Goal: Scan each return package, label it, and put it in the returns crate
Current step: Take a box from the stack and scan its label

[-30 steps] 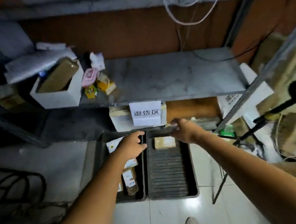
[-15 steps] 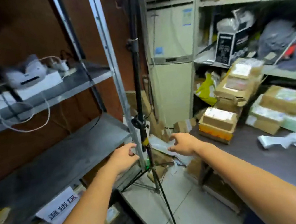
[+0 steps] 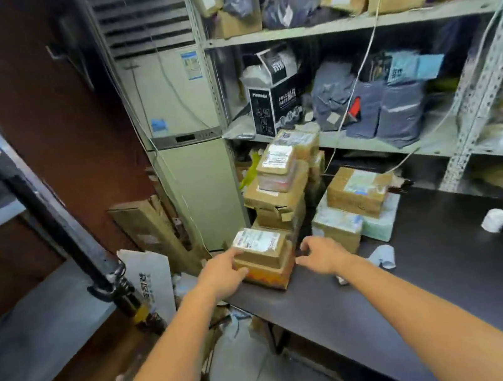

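Note:
A small brown package point(image 3: 261, 248) with a white shipping label lies on an orange-printed box point(image 3: 268, 275) at the near left corner of the black table point(image 3: 422, 278). My left hand point(image 3: 224, 273) touches the left side of this small stack, fingers nearly straight. My right hand point(image 3: 321, 253) hovers just right of the stack with fingers spread and loosely bent, holding nothing. Behind stands a taller stack of cardboard packages point(image 3: 277, 186). The returns crate is out of view.
More boxes point(image 3: 356, 193) and a pale green parcel point(image 3: 380, 222) sit on the table, with a label roll point(image 3: 495, 219) and crumpled paper point(image 3: 382, 257). Shelves point(image 3: 349, 23) full of parcels rise behind. An air conditioner point(image 3: 179, 119) stands left; a black tripod pole point(image 3: 48, 206) is nearer.
The view has swung right, from the floor crates under the shelf to the black table. Both empty hands have reached forward to the small stack of packages at the table's corner.

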Tool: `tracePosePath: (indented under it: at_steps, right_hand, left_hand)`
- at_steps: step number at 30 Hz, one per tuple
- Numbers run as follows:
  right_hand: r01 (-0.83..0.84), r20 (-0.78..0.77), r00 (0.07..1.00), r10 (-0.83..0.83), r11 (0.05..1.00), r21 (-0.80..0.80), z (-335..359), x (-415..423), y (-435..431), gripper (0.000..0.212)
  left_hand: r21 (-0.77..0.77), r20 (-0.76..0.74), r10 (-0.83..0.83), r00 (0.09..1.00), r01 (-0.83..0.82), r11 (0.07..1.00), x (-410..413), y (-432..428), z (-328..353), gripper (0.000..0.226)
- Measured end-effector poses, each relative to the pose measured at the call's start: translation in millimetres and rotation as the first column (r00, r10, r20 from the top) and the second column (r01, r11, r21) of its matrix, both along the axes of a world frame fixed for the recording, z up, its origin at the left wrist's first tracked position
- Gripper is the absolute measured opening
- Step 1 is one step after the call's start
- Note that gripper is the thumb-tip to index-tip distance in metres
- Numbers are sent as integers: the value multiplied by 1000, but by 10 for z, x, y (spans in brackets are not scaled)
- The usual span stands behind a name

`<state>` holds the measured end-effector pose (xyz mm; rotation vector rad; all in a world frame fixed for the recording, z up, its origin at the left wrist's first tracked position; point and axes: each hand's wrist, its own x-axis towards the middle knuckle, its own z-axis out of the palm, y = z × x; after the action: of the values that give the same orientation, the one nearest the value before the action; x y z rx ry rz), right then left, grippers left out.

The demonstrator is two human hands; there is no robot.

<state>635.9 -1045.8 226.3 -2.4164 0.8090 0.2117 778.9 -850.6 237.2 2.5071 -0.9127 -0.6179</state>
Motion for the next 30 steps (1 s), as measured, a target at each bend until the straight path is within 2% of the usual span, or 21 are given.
tracePosePath:
  at_steps: [3, 5, 8, 13, 17, 24, 30]
  right_hand:
    - [35, 2, 999, -35, 999, 29, -193, 239, -138, 21]
    - [45, 5, 999, -45, 998, 51, -314, 432, -187, 21]
    - [93, 20, 995, -95, 991, 94, -460, 720, -260, 28]
    - [160, 25, 985, -169, 964, 211, -749, 1162, -421, 65]
    - [175, 24, 982, -187, 954, 245, -903, 1289, -416, 69]
    - [211, 30, 973, -230, 930, 301, -1009, 1198, -500, 72]
    - [160, 63, 980, -189, 936, 312, -963, 653, -642, 71]
  left_hand:
    - [39, 21, 22, 1000, -23, 999, 252, -201, -115, 49]
    - [61, 28, 41, 999, -42, 997, 467, -321, -210, 51]
    - [53, 30, 45, 999, -46, 998, 756, -486, -374, 53]
    - [100, -37, 34, 999, -30, 995, 1102, -725, -655, 64]
    - [128, -89, 28, 996, -16, 992, 1231, -835, -821, 68]
    - [19, -116, 29, 993, -27, 999, 1116, -910, -822, 64]
    - [-91, -107, -28, 994, 18, 996, 684, -1045, -694, 52]
